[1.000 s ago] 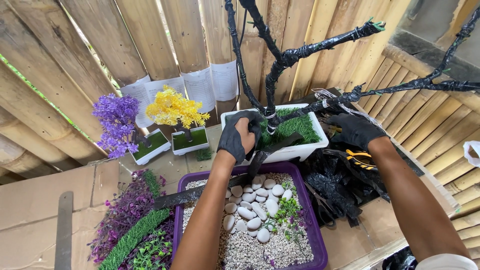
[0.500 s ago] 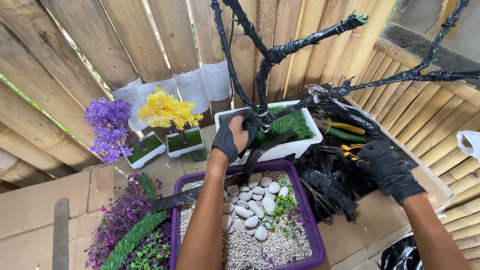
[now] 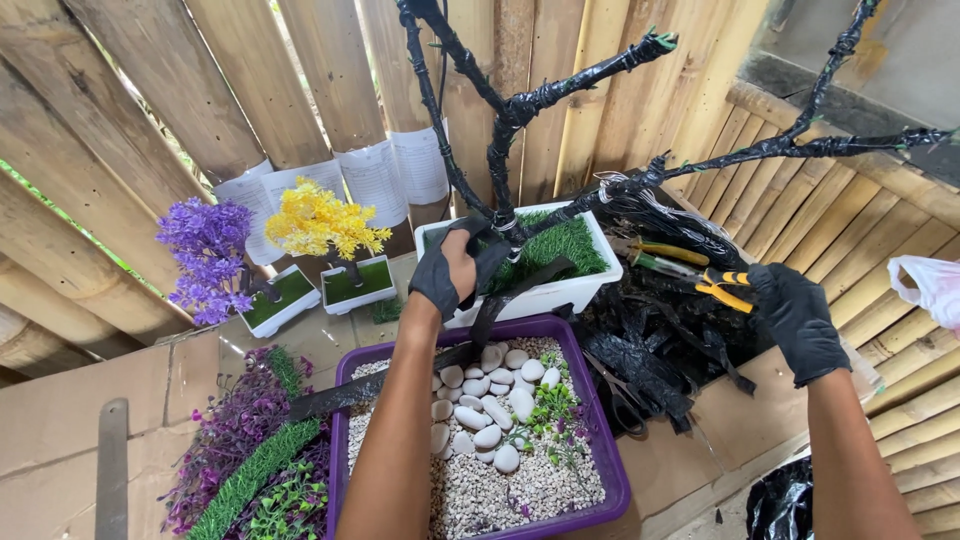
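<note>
At the far left a flat metal strip (image 3: 111,470) lies on the cardboard-covered bench (image 3: 60,440). Next to it sits a heap of artificial foliage (image 3: 245,450), purple sprigs mixed with strips of green turf. Behind that stand two small model trees in white square pots with green tops, one purple (image 3: 208,255) and one yellow (image 3: 318,222), both before a bamboo fence (image 3: 150,110) hung with sheets of paper (image 3: 375,180).

In front of the person is a purple rectangular tray (image 3: 618,470), filled with fine gravel, a cluster of smooth white pebbles (image 3: 485,400) and a few green plastic sprigs.

The left hand (image 3: 455,268), in a black glove torn open across the back, reaches over the tray and is closed around the base of the artificial tree trunk (image 3: 505,140). That trunk is a wire frame wrapped in glossy black tape, bare of leaves, rising from a white rectangular planter (image 3: 560,290) topped with green turf, just behind the purple tray. It forks into several thin branches; two sweep far right, and green shows at some tips. A loose strip of black tape (image 3: 510,295) hangs from the hand down over the planter's front.

Right of the planter lies a pile of black tape scraps (image 3: 650,350), with a yellow-handled tool (image 3: 665,252) behind it. The right hand (image 3: 800,315), in a whole black glove, has its fingers curled around the yellow-and-black handles of pliers (image 3: 725,288). A white plastic bag (image 3: 930,285) lies at the far right edge.
</note>
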